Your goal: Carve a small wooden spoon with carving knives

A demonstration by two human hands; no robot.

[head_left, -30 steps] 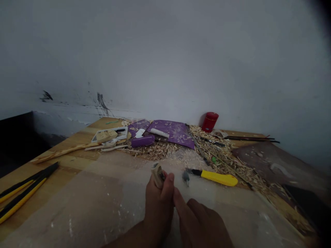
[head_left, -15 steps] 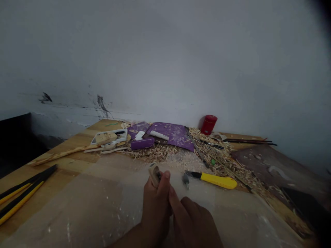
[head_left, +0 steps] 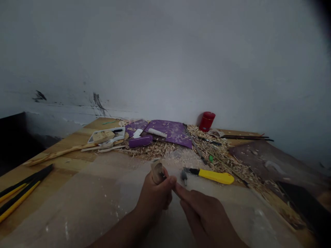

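My left hand (head_left: 155, 194) is closed around a small piece of pale wood (head_left: 156, 171), whose upper end sticks out above the fingers. My right hand (head_left: 204, 208) meets it from the right, its index finger stretched toward the left thumb. Between the hands, a thin dark tip (head_left: 163, 176) touches the wood; it looks like the end of a tool whose handle my right fingers hide. Just beyond my right hand lie a yellow utility knife (head_left: 216, 176) and a small dark grey bit (head_left: 184, 176).
Wood shavings (head_left: 165, 150) are heaped at the back around purple sheets (head_left: 178, 134). A red tin (head_left: 207, 121) stands by the wall. At left are a white tray (head_left: 90, 139), a long stick (head_left: 57, 155) and black-and-yellow handles (head_left: 26, 193). A dark flat object (head_left: 297, 199) lies at right.
The wood piece has turned in my left hand, showing more of its face. My right hand has shifted right and lies flatter. The whole view has moved slightly.
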